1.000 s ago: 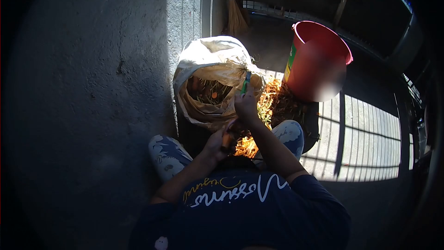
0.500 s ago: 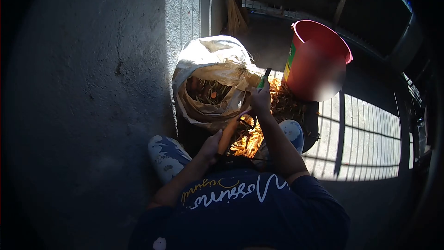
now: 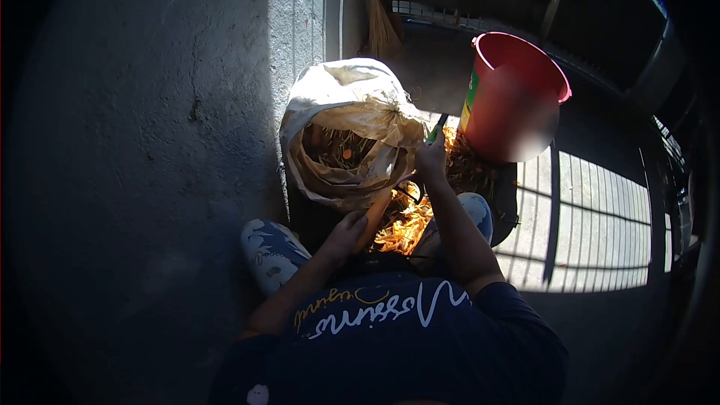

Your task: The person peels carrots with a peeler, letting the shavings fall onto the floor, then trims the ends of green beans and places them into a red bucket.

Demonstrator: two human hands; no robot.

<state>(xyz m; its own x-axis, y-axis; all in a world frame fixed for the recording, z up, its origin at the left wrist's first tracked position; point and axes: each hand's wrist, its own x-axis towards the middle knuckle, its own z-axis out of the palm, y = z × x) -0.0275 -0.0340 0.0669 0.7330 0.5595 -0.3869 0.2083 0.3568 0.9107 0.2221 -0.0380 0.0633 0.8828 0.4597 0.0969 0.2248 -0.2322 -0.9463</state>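
Two bare hands are closed around things: the left hand wraps the near end of a long, tapering orange carrot, and the right hand grips a slim tool with a green-and-black handle. How tightly either holds, I cannot tell. The carrot slants up between the knees, its far end beside the sack's lower edge and close to the tool's dark, curved part. A slip there could carry that part toward the left fingers, particularly if the carrot is wet and rolls.

Below lies a heap of bright orange peelings; glare on it could hide an edge. The crumpled, off-white woven sack gapes just ahead, and its loose folds could snag the tool. Beyond the right hand stands a round, red plastic bucket.
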